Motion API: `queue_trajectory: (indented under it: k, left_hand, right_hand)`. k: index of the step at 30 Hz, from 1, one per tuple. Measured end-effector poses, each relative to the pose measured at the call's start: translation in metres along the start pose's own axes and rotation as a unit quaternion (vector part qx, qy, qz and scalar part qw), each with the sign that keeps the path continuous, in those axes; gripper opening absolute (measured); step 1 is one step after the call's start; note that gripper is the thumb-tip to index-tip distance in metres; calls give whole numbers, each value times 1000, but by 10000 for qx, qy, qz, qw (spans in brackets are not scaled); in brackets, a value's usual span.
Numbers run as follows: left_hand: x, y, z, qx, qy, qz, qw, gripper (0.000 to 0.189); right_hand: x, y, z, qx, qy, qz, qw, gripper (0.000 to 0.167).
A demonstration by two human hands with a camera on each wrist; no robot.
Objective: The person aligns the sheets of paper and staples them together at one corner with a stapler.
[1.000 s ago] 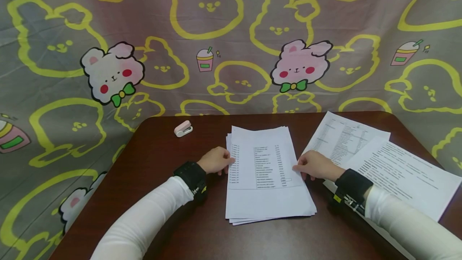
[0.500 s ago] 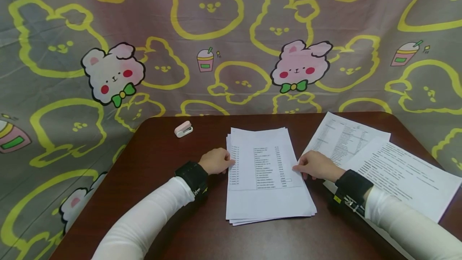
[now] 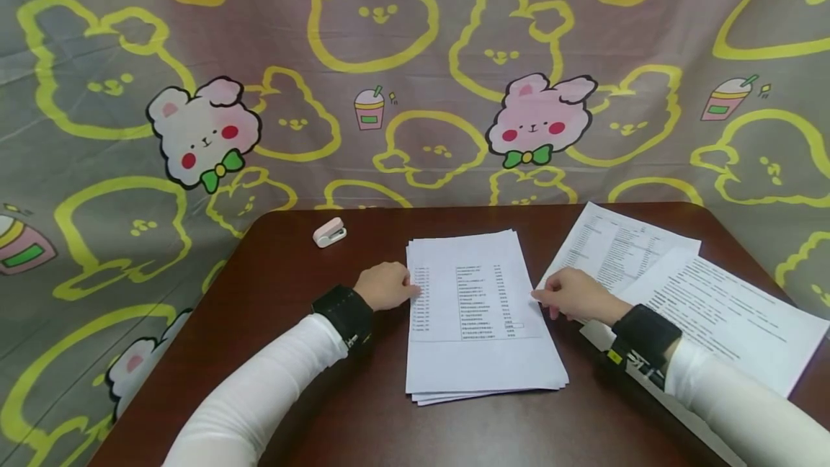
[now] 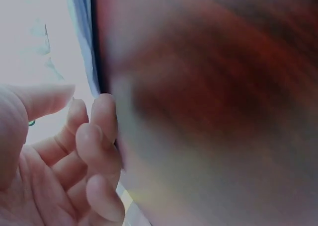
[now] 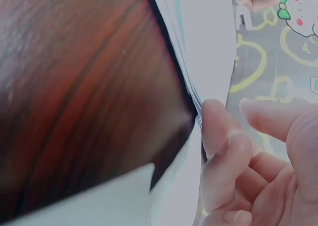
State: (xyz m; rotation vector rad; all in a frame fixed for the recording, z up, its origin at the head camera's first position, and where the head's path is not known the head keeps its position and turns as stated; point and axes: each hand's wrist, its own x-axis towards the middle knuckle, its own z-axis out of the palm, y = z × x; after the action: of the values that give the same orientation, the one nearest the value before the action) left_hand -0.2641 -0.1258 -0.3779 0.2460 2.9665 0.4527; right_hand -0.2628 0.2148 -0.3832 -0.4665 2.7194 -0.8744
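Note:
A stack of printed paper sheets (image 3: 480,366) lies on the dark table, with its lower corners slightly fanned. My left hand (image 3: 384,287) is at the stack's left edge, thumb over the top sheet and bent fingers along the side, pinching the margin. On the opposite side, my right hand (image 3: 576,292) has its fingertips at the right edge. In the right wrist view the right thumb (image 5: 268,119) stands apart from the bent fingers (image 5: 218,131), which touch the sheet edges. Black bands circle both wrists.
More printed sheets (image 3: 733,316) lie overlapping on the right, partly under my right forearm. A small pink and white stapler (image 3: 329,232) sits at the back left of the dark wooden table (image 3: 272,272). A patterned curtain (image 3: 415,150) hangs behind the table's far edge.
The top sheet has slid toward me, so its upper edge now lines up more closely with the sheets below. My right hand has shifted slightly right and its thumb has lifted off the stack.

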Motion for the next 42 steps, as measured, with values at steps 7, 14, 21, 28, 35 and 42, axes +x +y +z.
queue_trajectory:
  k: [7,14,21,28,35,42]
  left_hand:
    - [6,1,-4,142,107,60,9998,23]
    - [9,13,-3,473,207,356,9980,23]
    - [15,32,-2,761,226,664,9946,24]
    - [17,53,0,880,207,1084,9900,23]
    - [21,77,3,897,315,1527,9837,23]
    - [24,105,3,1010,167,1727,9796,22]
  right_hand:
    - [-7,15,-14,166,98,-56,9998,26]
    - [-23,33,-29,352,145,114,9992,27]
    - [-44,55,-45,474,271,453,9975,33]
    - [-65,80,-65,-200,898,634,9937,36]
    - [-78,123,-94,-824,1246,1070,9830,51]
    - [-68,228,-99,-1018,1857,1487,9659,67]
